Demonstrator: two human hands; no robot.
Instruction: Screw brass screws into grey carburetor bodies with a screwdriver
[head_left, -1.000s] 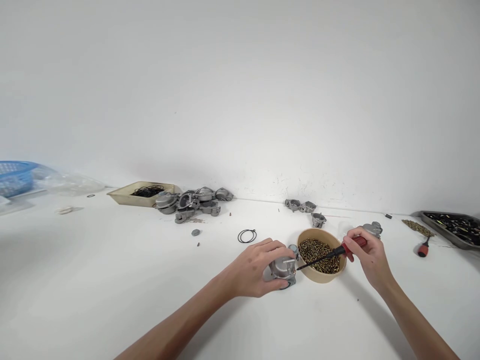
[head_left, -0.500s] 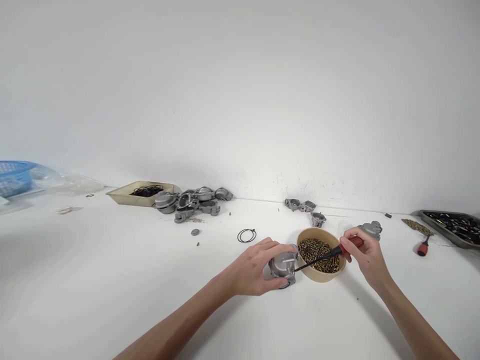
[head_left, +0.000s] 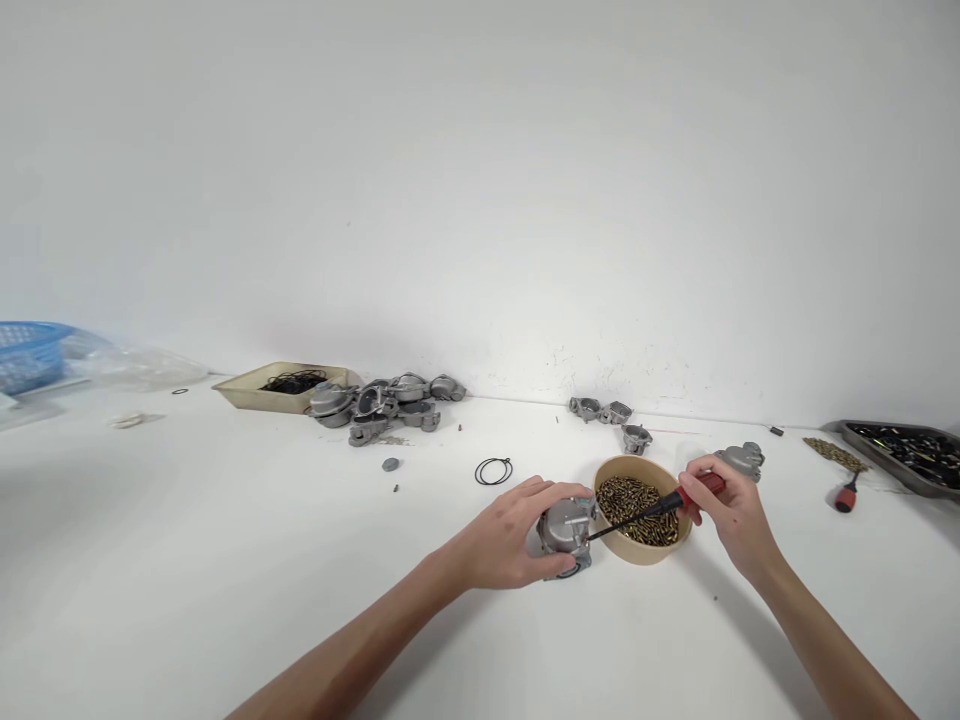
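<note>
My left hand (head_left: 517, 535) is closed around a grey metal housing (head_left: 564, 527), thumb at its near side and fingers over its far side. In my right hand (head_left: 727, 505) is a screwdriver (head_left: 667, 502) with a red and black handle. Its thin shaft slants down to the left, and the tip meets the right side of the housing, where a small coppery spot shows. Beneath the shaft stands a round tan tub (head_left: 641, 555) full of small brass-coloured screws (head_left: 630, 505).
Grey housings (head_left: 375, 402) are heaped at the back left beside a cream tray (head_left: 259, 398) of black rings. Two thin black rings (head_left: 493, 471) lie mid-table. Smaller grey castings (head_left: 636, 438) sit near the wall. At right are a second screwdriver (head_left: 846, 495) and a dark tray (head_left: 907, 455).
Almost nothing differs. The housing and the fingers of my left hand have shifted very slightly; the screwdriver tip stays at the housing's right side.
</note>
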